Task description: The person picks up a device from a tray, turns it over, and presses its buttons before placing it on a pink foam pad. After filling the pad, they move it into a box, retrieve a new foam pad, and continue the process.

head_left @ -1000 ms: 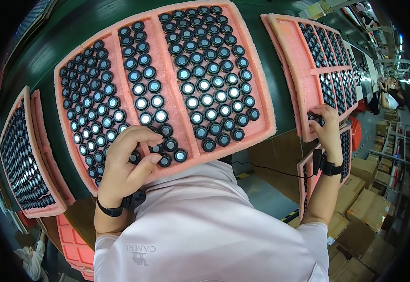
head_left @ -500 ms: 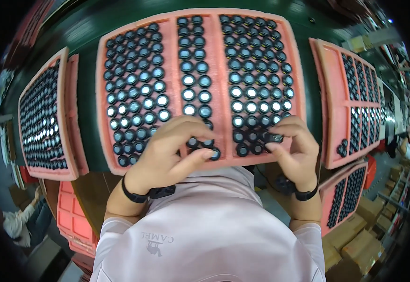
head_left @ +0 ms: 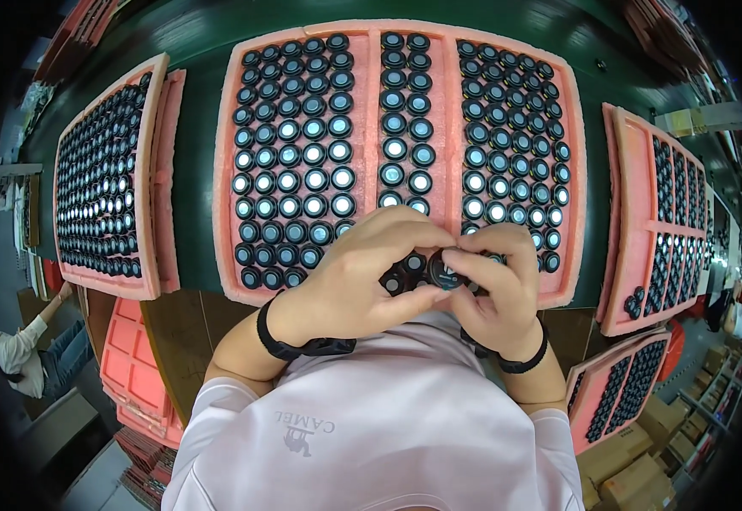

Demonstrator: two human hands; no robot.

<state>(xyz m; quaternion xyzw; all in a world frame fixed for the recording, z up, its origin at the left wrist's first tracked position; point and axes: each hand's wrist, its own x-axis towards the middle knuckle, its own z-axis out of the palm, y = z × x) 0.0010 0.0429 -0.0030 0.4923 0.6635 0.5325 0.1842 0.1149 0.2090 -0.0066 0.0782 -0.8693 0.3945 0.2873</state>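
Observation:
In front of me a pink foam tray (head_left: 371,170) holds many small round black parts with shiny pale tops, standing in rows in three sections. Over the tray's near edge my hands meet around one round black part (head_left: 443,271), its dark face turned toward me. The thumb and forefinger of my left hand (head_left: 366,268) close on its left side. From the right, the bent fingers of my right hand (head_left: 503,289) pinch the same part. Both hands cover some of the parts in the near middle and near right rows.
Another filled pink tray (head_left: 154,187) stands on the left, and a stack of pink trays (head_left: 630,221) on the right. The table (head_left: 196,179) is dark green. Lower left are pink trays (head_left: 128,358) with bare compartments; a person (head_left: 26,349) is beyond. Cardboard boxes (head_left: 635,485) lie lower right.
My hands have come together from apart, and a round black part that was in my right fingers is now between both hands. The whole view has shifted, moving the trays rightward.

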